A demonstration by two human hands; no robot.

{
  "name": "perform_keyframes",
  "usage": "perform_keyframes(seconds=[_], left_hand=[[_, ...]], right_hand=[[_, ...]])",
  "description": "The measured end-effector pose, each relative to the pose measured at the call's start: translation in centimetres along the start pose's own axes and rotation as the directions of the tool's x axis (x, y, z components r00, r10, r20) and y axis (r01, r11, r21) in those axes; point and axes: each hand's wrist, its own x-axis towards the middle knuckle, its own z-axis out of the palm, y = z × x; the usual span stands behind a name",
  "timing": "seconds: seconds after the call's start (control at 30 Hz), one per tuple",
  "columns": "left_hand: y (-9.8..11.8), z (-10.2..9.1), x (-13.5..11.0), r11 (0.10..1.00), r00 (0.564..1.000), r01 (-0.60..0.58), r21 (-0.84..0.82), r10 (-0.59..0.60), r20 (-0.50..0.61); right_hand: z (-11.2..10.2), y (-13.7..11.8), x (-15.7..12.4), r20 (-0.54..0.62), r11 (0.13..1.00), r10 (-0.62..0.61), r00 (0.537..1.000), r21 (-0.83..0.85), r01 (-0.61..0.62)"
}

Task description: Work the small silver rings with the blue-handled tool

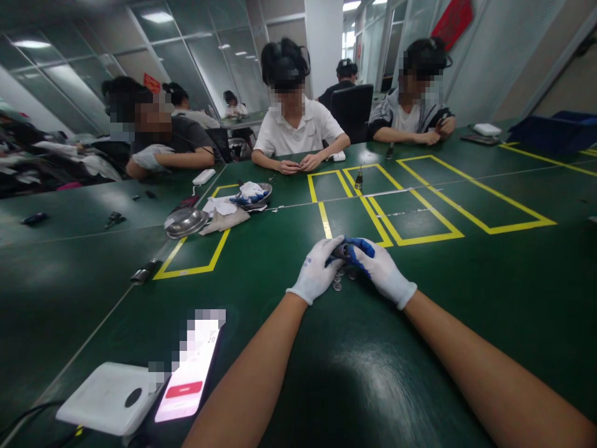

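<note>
My left hand [318,269], in a white glove with a blue palm, is closed around one side of a dark cylindrical part [342,251]. From the other side my right hand [377,267], gloved the same way, grips it with bent fingers. The part is held just over the green table, one round end showing between the hands; its exact kind I cannot make out. Several small metal rings [337,286] lie on the table right below my hands, partly covered by them.
A lit phone [191,373] and a white power bank [109,398] lie at front left. Metal bowls [186,222] with cloths and a dark metal tube [146,272] are farther left. Yellow tape marks the green table [489,298]. A blue bin [555,132] stands far right; several people sit opposite.
</note>
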Motion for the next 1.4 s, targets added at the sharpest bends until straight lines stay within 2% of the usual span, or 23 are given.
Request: perform_keyframes(seconds=[0.07,0.17,0.23,0.3,0.37,0.43,0.5,0.57,0.67,0.77,0.9,1.07,1.17,1.27,1.4], left_hand=[[-0.1,-0.4,0.1,0.993,0.99,0.097,-0.071,-0.103,-0.096],[-0.3,-1.0,0.4,0.947,0.932,0.27,-0.175,-0.303,-0.2],[-0.5,-1.1,0.6,0.914,0.895,0.342,-0.22,-0.388,-0.22],[-0.6,-1.1,0.6,0.899,0.877,0.375,-0.229,-0.423,-0.227],[-0.6,-1.0,0.6,0.902,0.878,0.375,-0.212,-0.419,-0.23],[-0.5,-1.0,0.5,0.914,0.882,0.36,-0.186,-0.398,-0.252],[-0.3,-0.8,0.4,0.934,0.886,0.328,-0.141,-0.356,-0.299],[0.1,-0.5,0.4,0.962,0.909,0.268,-0.059,-0.273,-0.316],[0.9,0.4,0.6,0.99,0.971,0.131,0.046,-0.118,-0.21],[1.7,1.2,0.7,0.997,0.992,0.051,0.062,-0.043,-0.118],[1.8,1.0,0.4,0.995,0.994,0.067,0.069,-0.061,-0.093],[0.5,-0.5,0.1,0.982,0.957,0.189,0.014,-0.181,-0.227],[-0.5,-0.9,0.1,0.967,0.931,0.235,-0.099,-0.253,-0.262],[-1.1,-0.8,0.0,0.96,0.924,0.229,-0.159,-0.265,-0.274],[-0.8,-0.6,-0.1,0.957,0.923,0.235,-0.173,-0.275,-0.269]], right_hand=[[-0.6,0.2,0.0,-0.054,0.997,-0.004,0.999,-0.075,0.0],[-1.8,0.7,0.2,-0.137,0.939,-0.114,0.984,-0.338,0.062],[-2.2,1.2,0.2,-0.102,0.836,-0.237,0.966,-0.528,0.15],[-2.2,1.8,0.3,-0.021,0.739,-0.305,0.952,-0.636,0.223],[-1.8,2.1,0.3,0.056,0.694,-0.305,0.951,-0.67,0.263],[-1.1,2.1,0.2,0.102,0.689,-0.292,0.951,-0.667,0.283],[-0.4,1.7,0.1,0.11,0.716,-0.286,0.952,-0.636,0.288],[0.1,1.1,-0.1,0.11,0.777,-0.275,0.955,-0.559,0.288],[0.6,0.4,-0.4,0.118,0.863,-0.239,0.964,-0.429,0.267],[0.6,0.1,-0.8,0.076,0.894,-0.192,0.978,-0.397,0.206],[0.0,0.2,-0.9,0.054,0.891,-0.163,0.985,-0.421,0.17],[-0.3,0.8,-0.5,0.054,0.846,-0.22,0.974,-0.486,0.218],[0.0,1.4,-0.2,0.137,0.766,-0.256,0.957,-0.575,0.287],[0.3,1.7,0.0,0.246,0.681,-0.275,0.929,-0.632,0.369],[0.4,1.7,0.1,0.291,0.647,-0.263,0.92,-0.654,0.391]])
